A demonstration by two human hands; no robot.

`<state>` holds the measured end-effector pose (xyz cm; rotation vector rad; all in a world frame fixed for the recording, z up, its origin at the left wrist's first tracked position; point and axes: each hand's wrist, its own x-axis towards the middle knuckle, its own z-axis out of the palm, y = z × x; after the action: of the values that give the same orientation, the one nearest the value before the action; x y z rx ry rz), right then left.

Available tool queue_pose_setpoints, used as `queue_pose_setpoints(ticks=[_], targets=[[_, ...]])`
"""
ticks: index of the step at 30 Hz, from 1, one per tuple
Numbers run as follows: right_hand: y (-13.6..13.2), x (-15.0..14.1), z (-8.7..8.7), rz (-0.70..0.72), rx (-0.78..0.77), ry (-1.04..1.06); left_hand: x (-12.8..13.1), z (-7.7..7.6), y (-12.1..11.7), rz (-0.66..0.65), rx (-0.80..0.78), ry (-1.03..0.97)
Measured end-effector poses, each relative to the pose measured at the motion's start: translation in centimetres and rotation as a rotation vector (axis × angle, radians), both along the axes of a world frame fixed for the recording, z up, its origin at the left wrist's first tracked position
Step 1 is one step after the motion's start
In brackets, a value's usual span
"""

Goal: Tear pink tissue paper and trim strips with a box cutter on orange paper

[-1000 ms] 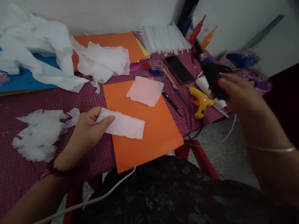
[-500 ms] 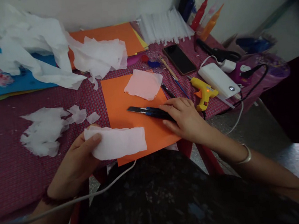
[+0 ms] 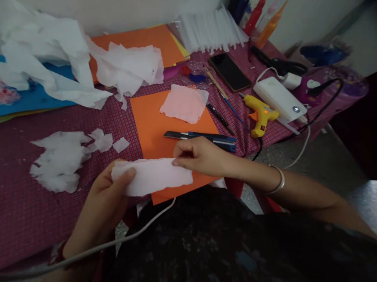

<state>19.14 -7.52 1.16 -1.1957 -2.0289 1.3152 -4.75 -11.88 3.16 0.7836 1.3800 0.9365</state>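
A folded strip of white tissue paper (image 3: 155,177) is held level over the near edge of an orange sheet (image 3: 149,122). My left hand (image 3: 108,190) pinches its left end, thumb on top. At the upper right end, my right hand (image 3: 200,157) is closed on the paper between thumb and fingers. Just beyond my right hand lies a utility knife (image 3: 205,140) with a blue and black handle, flat on the orange sheet and reaching past its right edge. A pale pink square of tissue (image 3: 184,103) rests higher on the same sheet.
Torn tissue scraps (image 3: 59,161) lie on the left of the checked cloth (image 3: 7,178). To the right are a yellow glue gun (image 3: 260,113), a phone (image 3: 229,71) and a white power bank (image 3: 280,97). A white cable (image 3: 118,243) crosses in front of me.
My right hand has let go of the utility knife, moved left and taken the right end of the tissue strip. My left hand keeps its hold.
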Motion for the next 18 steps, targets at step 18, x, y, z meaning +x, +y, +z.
queue_pose_setpoints(ticks=[18], targets=[[3.9, -1.0, 0.4, 0.229, 0.581, -0.842, -1.7, -1.5, 4.6, -1.046, 1.053, 1.280]])
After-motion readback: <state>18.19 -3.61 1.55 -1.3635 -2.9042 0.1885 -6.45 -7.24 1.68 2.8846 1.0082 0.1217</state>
